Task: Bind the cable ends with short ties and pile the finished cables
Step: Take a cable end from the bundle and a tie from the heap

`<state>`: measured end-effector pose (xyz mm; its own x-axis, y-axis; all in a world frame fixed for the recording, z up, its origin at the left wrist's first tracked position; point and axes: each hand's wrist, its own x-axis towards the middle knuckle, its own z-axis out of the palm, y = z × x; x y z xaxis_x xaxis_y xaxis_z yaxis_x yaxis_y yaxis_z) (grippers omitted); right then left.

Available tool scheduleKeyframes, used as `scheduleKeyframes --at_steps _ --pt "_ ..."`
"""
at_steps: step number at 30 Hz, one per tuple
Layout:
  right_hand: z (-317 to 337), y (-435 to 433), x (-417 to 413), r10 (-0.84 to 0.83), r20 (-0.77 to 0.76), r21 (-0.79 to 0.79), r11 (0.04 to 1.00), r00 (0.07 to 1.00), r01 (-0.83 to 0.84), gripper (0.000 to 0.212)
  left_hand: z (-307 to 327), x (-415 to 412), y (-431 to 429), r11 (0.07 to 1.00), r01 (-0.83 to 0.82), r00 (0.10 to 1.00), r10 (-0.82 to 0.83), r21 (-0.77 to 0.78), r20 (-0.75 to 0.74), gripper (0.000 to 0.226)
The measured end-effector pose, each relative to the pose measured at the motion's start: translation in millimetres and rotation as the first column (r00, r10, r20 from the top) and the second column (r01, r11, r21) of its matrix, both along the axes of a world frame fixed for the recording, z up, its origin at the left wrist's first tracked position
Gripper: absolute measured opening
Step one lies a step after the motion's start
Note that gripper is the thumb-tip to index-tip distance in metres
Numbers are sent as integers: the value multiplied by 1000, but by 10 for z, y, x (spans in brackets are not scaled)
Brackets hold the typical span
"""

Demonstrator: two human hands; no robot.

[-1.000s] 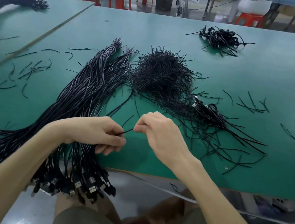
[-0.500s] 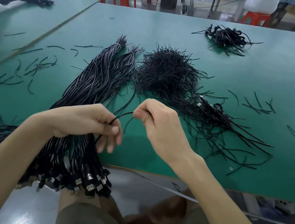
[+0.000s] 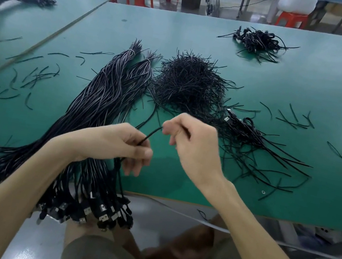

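Currently: left hand (image 3: 115, 142) fingers curled, pinching cable (image 3: 149, 136) low | right hand (image 3: 194, 146) raised above table (image 3: 308, 89), knuckles up, pinching cable's upper end

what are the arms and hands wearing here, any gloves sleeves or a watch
Nothing is worn on them. The left hand and the right hand have no gloves, and no rings show. The left forearm and the right forearm are bare as far as the edge of the frame, with no sleeve, cuff, watch or wristband in view.
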<state>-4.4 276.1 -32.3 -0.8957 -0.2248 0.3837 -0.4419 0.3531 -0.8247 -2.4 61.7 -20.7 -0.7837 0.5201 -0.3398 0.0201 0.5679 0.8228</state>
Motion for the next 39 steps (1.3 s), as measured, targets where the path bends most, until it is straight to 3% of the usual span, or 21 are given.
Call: scheduleKeyframes --at_steps 2,4,9,12,14,16,20,23,25,30,35,39 --pt "61 92 -73 -103 -3 -139 985 995 102 23 -41 48 -72 993 36 999 -34 -111 23 27" --pt "124 222 -174 -179 -16 -188 967 984 173 25 -56 94 -144 996 -5 1000 7 -87 25 29" --pt "-9 326 -202 -127 65 -48 990 990 130 25 -59 83 -132 964 -246 966 252 103 -57 41" --pt "-173 381 -168 -78 169 91 994 982 63 23 -128 9 -69 890 -410 900 431 201 -71 33" --pt "-251 426 -120 -30 220 133 991 975 0 22 -151 -36 -67 777 -525 828 561 347 -4 30" --pt "-298 449 -46 68 284 98 990 956 -99 19 -154 -79 -75 616 -599 776 604 512 181 29" --pt "-334 467 63 209 367 8 974 906 -228 16 -162 -123 41 298 -723 685 430 624 588 16" --pt "-356 468 115 250 385 14 961 888 -277 16 -213 -121 182 143 -763 639 313 630 703 15" --pt "-385 463 161 278 396 28 949 875 -314 16 -215 -99 273 139 -753 654 270 643 707 20" --pt "-470 453 218 269 389 31 952 881 -304 19 -139 -41 411 289 -724 689 348 627 635 39" --pt "-500 443 233 288 422 53 939 860 -340 40 -15 26 374 188 -651 755 66 735 652 41" --pt "-485 479 229 322 473 52 919 820 -391 57 39 53 305 287 -506 852 16 814 524 38"
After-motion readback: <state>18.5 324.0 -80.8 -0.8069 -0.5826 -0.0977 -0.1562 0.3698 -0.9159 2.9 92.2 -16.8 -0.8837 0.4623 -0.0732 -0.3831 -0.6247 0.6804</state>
